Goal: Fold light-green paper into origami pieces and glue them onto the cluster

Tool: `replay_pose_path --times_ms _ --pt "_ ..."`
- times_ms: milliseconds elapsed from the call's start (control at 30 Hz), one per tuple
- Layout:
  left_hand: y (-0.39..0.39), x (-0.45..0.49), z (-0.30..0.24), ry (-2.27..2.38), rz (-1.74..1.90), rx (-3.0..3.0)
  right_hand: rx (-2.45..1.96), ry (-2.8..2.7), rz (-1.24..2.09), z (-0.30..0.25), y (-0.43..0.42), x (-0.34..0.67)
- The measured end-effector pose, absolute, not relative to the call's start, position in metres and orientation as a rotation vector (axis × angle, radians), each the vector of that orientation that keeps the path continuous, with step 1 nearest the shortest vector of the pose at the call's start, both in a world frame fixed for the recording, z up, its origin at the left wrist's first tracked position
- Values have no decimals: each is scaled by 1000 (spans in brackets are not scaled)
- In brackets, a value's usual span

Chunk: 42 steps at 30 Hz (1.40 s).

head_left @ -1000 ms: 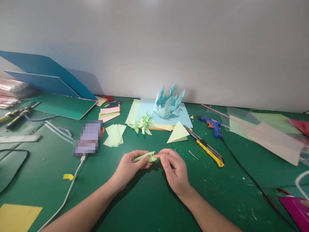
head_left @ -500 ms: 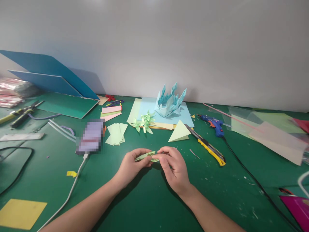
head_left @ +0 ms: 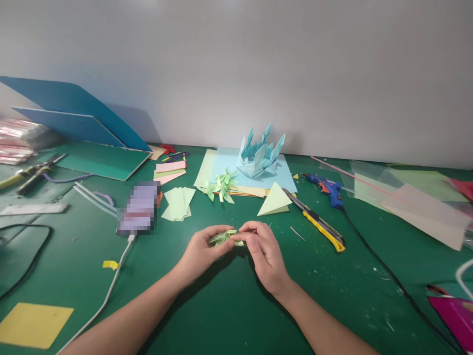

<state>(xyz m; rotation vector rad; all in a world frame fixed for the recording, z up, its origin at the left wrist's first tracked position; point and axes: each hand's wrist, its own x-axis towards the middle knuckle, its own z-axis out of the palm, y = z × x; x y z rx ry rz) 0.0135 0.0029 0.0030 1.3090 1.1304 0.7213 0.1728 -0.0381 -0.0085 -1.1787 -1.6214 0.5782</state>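
A small piece of folded light-green paper is held up over the green table in front of me. My left hand grips its left part between thumb and fingers. From the other side, my right hand pinches the right end, its fingertips partly hiding the folds. Beyond the hands lie light-green paper flowers, a stack of pale green paper slips and a folded green paper triangle.
A blue folded-paper model stands on coloured sheets at the back. Right of the hands lie a yellow utility knife and a blue glue gun with its cord. Left are a blurred phone on a white cable and pliers.
The folded paper has opened out a little and shows more of its folds. My right fingers have shifted slightly left against it; the left hand stays nearly in place.
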Motion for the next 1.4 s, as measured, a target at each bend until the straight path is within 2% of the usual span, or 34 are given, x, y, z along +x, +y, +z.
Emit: replay_pose_path --times_ms 433,800,1400 --pt "2 13 8 1111 766 1174 -1093 -1380 1083 -10 -34 173" --pt "1 15 11 1118 787 1151 -1034 -1172 1281 -10 -34 170" --pt "1 16 13 1098 809 1127 -930 -1349 1234 -7 -37 169"
